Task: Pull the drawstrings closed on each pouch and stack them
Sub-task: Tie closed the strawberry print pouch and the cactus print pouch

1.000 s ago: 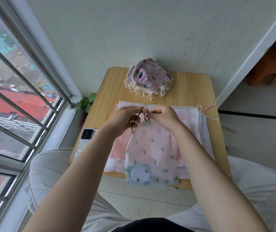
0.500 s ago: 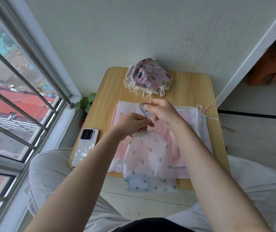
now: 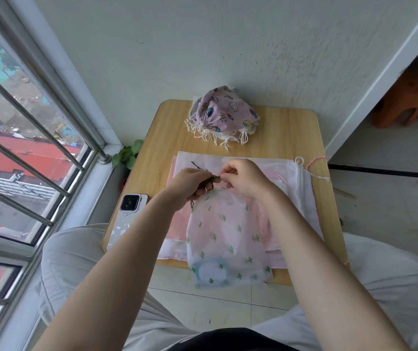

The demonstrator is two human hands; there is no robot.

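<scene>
A sheer pink pouch with green cactus print (image 3: 228,236) lies on top of flat pink and white pouches (image 3: 301,188) on the small wooden table (image 3: 291,130), its bottom hanging over the near edge. My left hand (image 3: 191,182) grips the gathered mouth of the cactus pouch together with its dark drawstring. My right hand (image 3: 243,177) pinches the dark drawstring just right of the mouth. One string end trails up and left on the white pouch. A stack of gathered pouches, a purple cartoon-print pouch (image 3: 224,110) on top, sits at the table's far edge.
A white phone (image 3: 126,216) lies at the table's left edge. A window with metal bars (image 3: 33,153) runs along the left, with a small green plant (image 3: 129,154) below it. White wall behind; an orange stool (image 3: 405,97) stands at the far right. My knees flank the table.
My hands had drawn apart, the right one lifted towards the far side; now they meet again at the pouch's mouth. The mouth is more gathered than a second ago.
</scene>
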